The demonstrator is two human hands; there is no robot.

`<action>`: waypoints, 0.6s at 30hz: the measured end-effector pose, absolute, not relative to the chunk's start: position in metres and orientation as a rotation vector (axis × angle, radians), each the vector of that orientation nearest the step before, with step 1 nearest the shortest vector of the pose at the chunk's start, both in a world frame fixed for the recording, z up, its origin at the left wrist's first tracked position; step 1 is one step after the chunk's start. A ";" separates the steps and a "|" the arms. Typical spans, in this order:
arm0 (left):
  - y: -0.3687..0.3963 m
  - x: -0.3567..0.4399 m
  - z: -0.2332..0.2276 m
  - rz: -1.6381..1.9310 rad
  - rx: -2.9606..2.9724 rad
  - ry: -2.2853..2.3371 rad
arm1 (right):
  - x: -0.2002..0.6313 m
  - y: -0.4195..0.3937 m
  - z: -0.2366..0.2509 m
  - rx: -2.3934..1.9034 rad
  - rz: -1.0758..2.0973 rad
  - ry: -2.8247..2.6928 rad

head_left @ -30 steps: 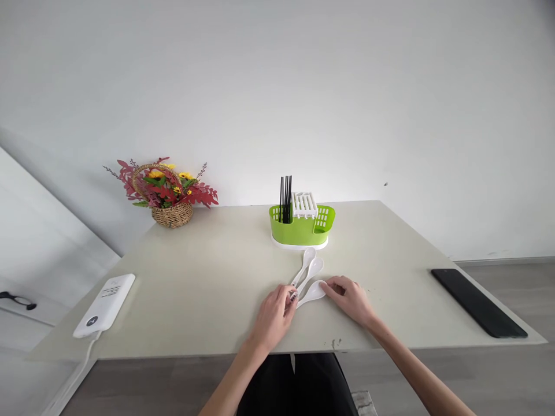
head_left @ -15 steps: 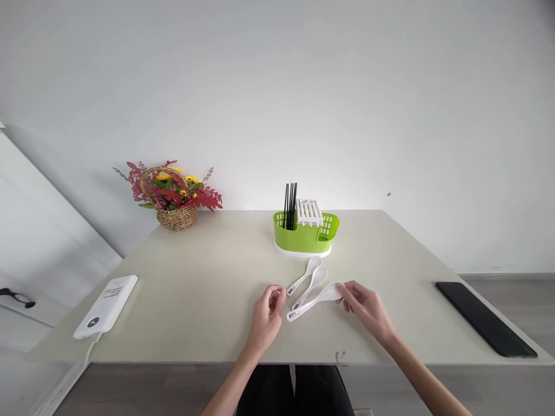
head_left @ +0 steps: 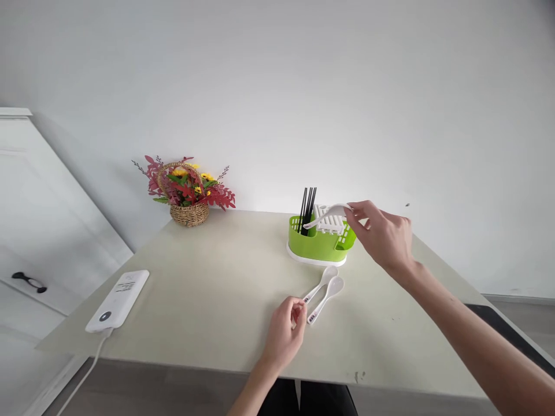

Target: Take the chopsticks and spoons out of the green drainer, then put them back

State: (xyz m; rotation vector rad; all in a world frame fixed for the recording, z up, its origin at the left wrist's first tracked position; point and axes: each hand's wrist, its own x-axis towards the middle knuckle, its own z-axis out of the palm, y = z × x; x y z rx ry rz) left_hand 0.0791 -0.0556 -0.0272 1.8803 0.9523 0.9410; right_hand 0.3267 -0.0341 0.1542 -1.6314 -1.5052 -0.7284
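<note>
My right hand (head_left: 384, 234) pinches a white soup spoon (head_left: 333, 211) by its bowl end. The spoon is held above the green cutlery holder (head_left: 318, 247), its handle pointing left toward the black chopsticks (head_left: 306, 211) standing in the left compartment. On the table in front of the holder lie two more white spoons, a farther one (head_left: 326, 276) and a nearer one (head_left: 332, 289). Beside their handle ends rests my left hand (head_left: 287, 329), its fingers curled closed with nothing visible in them. It partly covers the farther spoon's handle tip.
A wicker basket of artificial flowers (head_left: 189, 214) stands at the back left. A white power bank (head_left: 118, 301) with a cable lies at the left edge. On the right, a black flat object (head_left: 503, 329) is partly behind my right forearm. A wall rises behind the table.
My right hand has lifted one spoon off the table and carried it forward, up over the holder. My left hand stays curled near the remaining spoons. The view has turned slightly left.
</note>
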 end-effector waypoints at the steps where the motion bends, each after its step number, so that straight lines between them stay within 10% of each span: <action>1: -0.056 0.079 -0.028 0.938 1.881 0.948 | 0.324 -0.024 0.153 -1.634 -0.798 -1.565; 18: -0.059 0.075 -0.027 0.942 1.928 0.933 | 0.308 0.028 0.092 -1.359 -1.030 -2.140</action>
